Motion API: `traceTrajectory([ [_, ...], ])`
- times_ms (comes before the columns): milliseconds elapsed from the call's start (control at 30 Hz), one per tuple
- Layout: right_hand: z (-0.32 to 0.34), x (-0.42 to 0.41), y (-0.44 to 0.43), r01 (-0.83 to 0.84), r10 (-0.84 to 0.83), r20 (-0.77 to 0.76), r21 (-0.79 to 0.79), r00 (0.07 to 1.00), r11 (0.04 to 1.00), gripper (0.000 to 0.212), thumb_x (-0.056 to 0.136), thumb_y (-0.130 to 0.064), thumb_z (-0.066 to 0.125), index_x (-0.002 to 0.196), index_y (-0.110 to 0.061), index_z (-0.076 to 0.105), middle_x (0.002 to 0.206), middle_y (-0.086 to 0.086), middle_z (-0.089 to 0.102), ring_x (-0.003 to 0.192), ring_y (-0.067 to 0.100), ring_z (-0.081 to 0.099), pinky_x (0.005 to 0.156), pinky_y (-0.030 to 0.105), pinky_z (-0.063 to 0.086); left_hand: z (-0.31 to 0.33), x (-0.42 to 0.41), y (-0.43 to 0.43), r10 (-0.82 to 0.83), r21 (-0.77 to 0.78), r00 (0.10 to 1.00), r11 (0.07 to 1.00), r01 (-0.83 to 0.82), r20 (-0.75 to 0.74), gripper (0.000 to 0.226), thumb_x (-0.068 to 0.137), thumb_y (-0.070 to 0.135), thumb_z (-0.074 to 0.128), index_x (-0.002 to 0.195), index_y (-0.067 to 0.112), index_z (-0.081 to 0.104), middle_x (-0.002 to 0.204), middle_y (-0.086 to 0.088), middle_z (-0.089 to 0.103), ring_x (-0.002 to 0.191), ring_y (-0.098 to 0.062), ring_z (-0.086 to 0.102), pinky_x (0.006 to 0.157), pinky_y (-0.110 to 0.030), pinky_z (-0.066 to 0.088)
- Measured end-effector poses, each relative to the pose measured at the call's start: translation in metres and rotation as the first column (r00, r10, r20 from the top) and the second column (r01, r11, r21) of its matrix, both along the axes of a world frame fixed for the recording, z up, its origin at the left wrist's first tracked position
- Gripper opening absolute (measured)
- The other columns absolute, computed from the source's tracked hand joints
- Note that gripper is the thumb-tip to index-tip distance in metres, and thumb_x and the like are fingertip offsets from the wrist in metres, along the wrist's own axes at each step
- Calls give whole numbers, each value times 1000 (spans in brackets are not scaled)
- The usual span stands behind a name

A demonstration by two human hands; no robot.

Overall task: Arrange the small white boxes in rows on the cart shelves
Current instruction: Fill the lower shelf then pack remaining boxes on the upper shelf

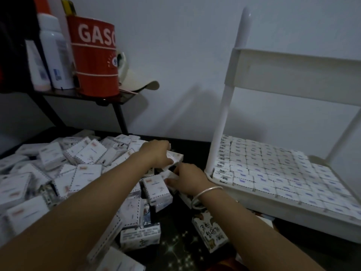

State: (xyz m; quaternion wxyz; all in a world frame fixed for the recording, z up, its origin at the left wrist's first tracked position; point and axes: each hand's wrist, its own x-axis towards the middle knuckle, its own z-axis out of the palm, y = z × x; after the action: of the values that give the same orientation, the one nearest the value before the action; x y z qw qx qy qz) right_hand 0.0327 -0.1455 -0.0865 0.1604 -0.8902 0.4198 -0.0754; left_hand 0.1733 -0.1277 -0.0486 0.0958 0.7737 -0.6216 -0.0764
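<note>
A loose heap of small white boxes (64, 169) covers the dark surface on the left and centre. My left hand (156, 153) reaches over the heap and grips one white box (176, 156) at its far right edge. My right hand (188, 178), with a silver bracelet on the wrist, lies just below it, its fingers closed on another small white box (168, 176) that the hand partly hides. On the right stands the white cart (273, 196); its lower shelf is packed with several tight rows of white boxes (273, 169).
The cart's upper shelf (293, 69) overhangs the filled one, carried by a white post (222, 114). A dark side shelf (82, 94) at upper left holds a red "GASO" can (95, 55), white bottles (54, 51) and a cap. Two loose boxes (210, 229) lie near my forearms.
</note>
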Motion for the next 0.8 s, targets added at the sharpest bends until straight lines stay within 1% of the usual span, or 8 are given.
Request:
traceTrajectory([
  [133,1,-5,5,31,-40,126,75,991,997,33,82,-35,72,104,-14,60,101,3,66,92,17,62,76,29,49,0,-4,3,-23,-25,986,1000,19,-165,74,76,26,78,141,17,42,133,-3,54,118,-20,54,97,-35,48],
  [267,4,-11,9,26,-67,274,150,959,988,29,78,-26,77,97,-21,55,84,-14,56,76,3,51,64,16,39,7,-8,13,-62,-135,948,991,20,-313,81,73,15,80,143,17,38,130,-3,55,116,-19,54,95,-31,48],
  [333,9,-14,12,0,-39,307,125,951,992,26,79,-20,73,103,-18,62,79,-15,53,70,0,47,56,11,34,13,-8,21,-84,-182,931,983,19,-355,81,74,13,79,144,17,38,129,-2,56,113,-16,55,91,-28,47],
  [433,19,-25,21,-49,39,334,20,942,999,34,79,-15,68,113,-16,67,82,-9,57,68,1,48,56,6,36,20,-6,36,-91,-230,885,973,-19,-457,69,74,8,78,136,21,49,123,1,58,106,-13,56,81,-25,47],
  [533,28,-44,29,-38,21,364,38,931,999,31,77,-21,70,107,-25,63,96,-1,60,80,11,59,68,21,50,25,-12,54,-112,-224,789,974,-33,-604,55,73,2,78,118,28,58,111,4,60,99,-13,62,67,-20,51],
  [600,33,-63,32,-18,-13,403,74,915,997,31,77,-24,70,104,-29,55,94,-9,61,79,5,60,61,20,51,31,-23,64,-136,-200,712,980,-7,-688,52,72,1,80,111,29,58,107,2,64,92,-13,66,65,-24,56],
  [667,37,-86,34,-3,-70,470,153,880,988,29,80,-23,70,100,-33,52,93,-13,60,79,2,62,56,14,51,37,-36,72,-157,-172,641,984,40,-751,53,73,2,80,114,26,58,105,-2,70,90,-16,70,73,-34,60],
  [800,43,-136,37,57,-201,555,266,807,962,26,81,-18,70,97,-33,55,91,-7,70,77,7,69,65,33,61,49,-70,74,-178,-129,532,983,128,-828,52,76,3,78,120,21,57,103,-3,71,78,-11,72,58,-22,55],
])
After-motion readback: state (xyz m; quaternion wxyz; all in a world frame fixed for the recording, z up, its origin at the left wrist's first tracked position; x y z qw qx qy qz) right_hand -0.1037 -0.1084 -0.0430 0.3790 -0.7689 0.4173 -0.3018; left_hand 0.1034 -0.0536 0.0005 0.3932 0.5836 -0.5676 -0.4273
